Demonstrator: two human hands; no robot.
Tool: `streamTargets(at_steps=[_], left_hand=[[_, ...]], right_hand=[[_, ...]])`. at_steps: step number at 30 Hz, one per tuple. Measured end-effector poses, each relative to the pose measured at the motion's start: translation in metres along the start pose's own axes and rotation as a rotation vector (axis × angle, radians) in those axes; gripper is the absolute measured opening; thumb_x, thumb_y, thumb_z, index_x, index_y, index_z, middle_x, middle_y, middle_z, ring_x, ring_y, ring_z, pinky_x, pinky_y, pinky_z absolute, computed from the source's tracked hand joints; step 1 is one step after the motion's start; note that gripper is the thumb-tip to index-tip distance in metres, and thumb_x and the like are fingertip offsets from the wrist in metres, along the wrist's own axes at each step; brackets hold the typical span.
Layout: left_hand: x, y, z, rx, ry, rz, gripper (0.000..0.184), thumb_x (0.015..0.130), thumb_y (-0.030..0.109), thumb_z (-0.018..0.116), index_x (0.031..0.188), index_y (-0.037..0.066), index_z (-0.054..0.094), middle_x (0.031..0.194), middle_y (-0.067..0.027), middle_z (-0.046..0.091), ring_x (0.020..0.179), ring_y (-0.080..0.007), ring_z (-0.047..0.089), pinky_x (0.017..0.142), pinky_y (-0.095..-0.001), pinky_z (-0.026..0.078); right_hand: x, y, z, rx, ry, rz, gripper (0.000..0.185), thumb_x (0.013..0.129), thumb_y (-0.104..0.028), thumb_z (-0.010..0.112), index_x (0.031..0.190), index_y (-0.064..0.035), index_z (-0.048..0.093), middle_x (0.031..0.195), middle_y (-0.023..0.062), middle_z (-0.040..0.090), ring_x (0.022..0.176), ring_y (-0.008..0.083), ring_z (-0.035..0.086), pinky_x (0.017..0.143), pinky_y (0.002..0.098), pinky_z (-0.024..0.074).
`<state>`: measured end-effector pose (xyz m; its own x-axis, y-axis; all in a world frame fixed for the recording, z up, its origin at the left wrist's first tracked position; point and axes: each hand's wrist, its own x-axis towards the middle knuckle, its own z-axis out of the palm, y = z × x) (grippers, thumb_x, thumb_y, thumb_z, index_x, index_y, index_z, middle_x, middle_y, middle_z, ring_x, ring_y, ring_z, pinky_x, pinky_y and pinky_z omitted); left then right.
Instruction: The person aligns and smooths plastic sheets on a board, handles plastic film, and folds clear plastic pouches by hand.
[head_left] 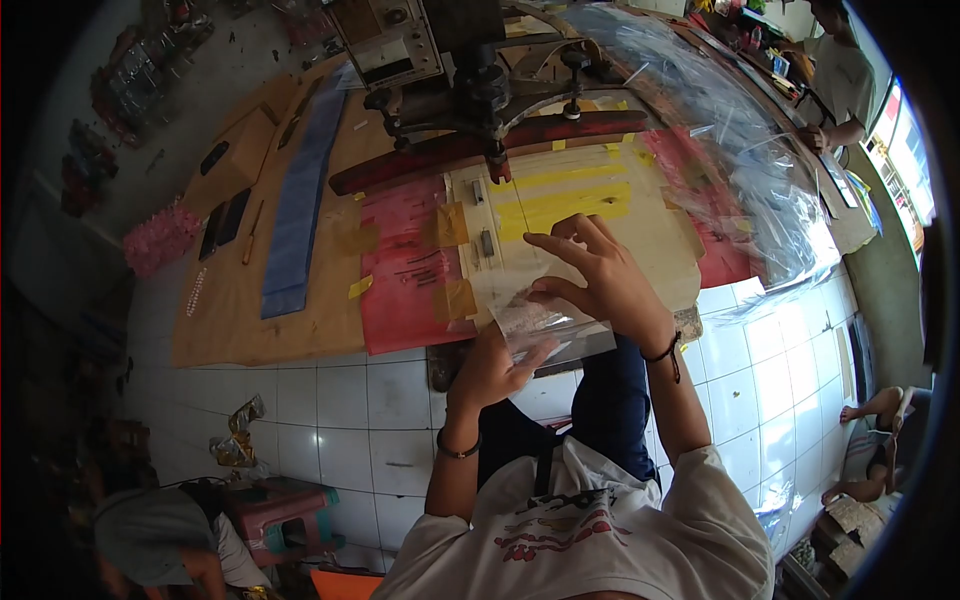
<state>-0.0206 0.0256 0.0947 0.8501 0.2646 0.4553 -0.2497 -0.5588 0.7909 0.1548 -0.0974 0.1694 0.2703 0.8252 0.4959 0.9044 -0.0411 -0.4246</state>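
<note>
A clear plastic sheet (pixel 575 340) lies over the near edge of the work board, creased and shiny. My left hand (pixel 490 365) grips its left side, thumb on top of the film. Above the sheet is my right hand (pixel 608 275), fingers apart and index stretched toward the board. Its thumb is close to the film; whether they touch I cannot tell. Just past that fingertip, yellow tape strips (pixel 570 205) cross the pale board (pixel 655 245). Two small grey metal blocks (pixel 488 243) sit left of the fingertip.
Over the board hangs a machine head (pixel 485 90) with a long dark-red bar (pixel 400 165). Red sheets (pixel 410 270) flank the board. A blue strip (pixel 305 200) lies left; clear plastic film (pixel 740 170) is heaped right. Other people, including one person (pixel 845 80), are around the room.
</note>
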Motion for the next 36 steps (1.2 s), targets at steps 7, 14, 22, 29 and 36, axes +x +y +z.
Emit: streamTargets(at_steps=[7, 14, 22, 29, 36], left_hand=[[0.003, -0.003, -0.007, 0.110, -0.104, -0.074, 0.033, 0.099, 0.024, 0.073, 0.119, -0.001, 0.073, 0.117, -0.0195, 0.074, 0.109, -0.0369, 0.069, 0.097, -0.0427, 0.052], [0.003, -0.005, -0.002, 0.035, -0.008, -0.102, 0.033, 0.100, 0.024, 0.072, 0.121, -0.001, 0.070, 0.114, -0.0195, 0.075, 0.102, -0.0369, 0.073, 0.092, -0.0418, 0.054], [-0.003, -0.022, 0.006, -0.040, 0.051, -0.100, 0.040, 0.101, 0.022, 0.071, 0.129, -0.004, 0.060, 0.112, -0.0217, 0.073, 0.100, -0.0367, 0.074, 0.089, -0.0412, 0.055], [-0.004, -0.017, 0.008, 0.013, 0.029, -0.182, 0.039, 0.100, 0.018, 0.072, 0.128, -0.006, 0.058, 0.110, -0.0225, 0.072, 0.103, -0.0379, 0.071, 0.091, -0.0425, 0.054], [-0.003, -0.023, 0.009, -0.133, -0.002, -0.095, 0.048, 0.099, 0.012, 0.073, 0.141, -0.002, 0.054, 0.125, -0.0224, 0.068, 0.109, -0.0322, 0.071, 0.096, -0.0402, 0.054]], right_hand=[[0.000, 0.019, 0.026, -0.003, 0.181, -0.119, 0.041, 0.085, -0.025, 0.084, 0.122, -0.0124, 0.073, 0.121, 0.0081, 0.066, 0.108, 0.0296, 0.063, 0.093, 0.0428, 0.0540], [-0.004, 0.022, 0.033, 0.217, 0.148, 0.037, 0.018, 0.086, -0.004, 0.079, 0.104, -0.0033, 0.076, 0.092, 0.0084, 0.074, 0.092, 0.0271, 0.071, 0.086, 0.0365, 0.0566], [0.002, 0.011, -0.007, 0.218, 0.197, -0.016, 0.036, 0.090, 0.002, 0.072, 0.124, -0.0076, 0.075, 0.085, 0.0075, 0.073, 0.085, 0.0246, 0.067, 0.081, 0.0374, 0.0551], [0.012, 0.009, -0.002, 0.035, 0.096, -0.140, 0.041, 0.089, -0.011, 0.078, 0.129, -0.0136, 0.073, 0.114, 0.0061, 0.069, 0.113, 0.0289, 0.061, 0.096, 0.0418, 0.0518], [0.021, 0.009, 0.010, 0.118, 0.050, -0.262, 0.040, 0.090, -0.026, 0.079, 0.126, -0.0122, 0.073, 0.115, 0.0055, 0.071, 0.112, 0.0297, 0.062, 0.101, 0.0430, 0.0488]])
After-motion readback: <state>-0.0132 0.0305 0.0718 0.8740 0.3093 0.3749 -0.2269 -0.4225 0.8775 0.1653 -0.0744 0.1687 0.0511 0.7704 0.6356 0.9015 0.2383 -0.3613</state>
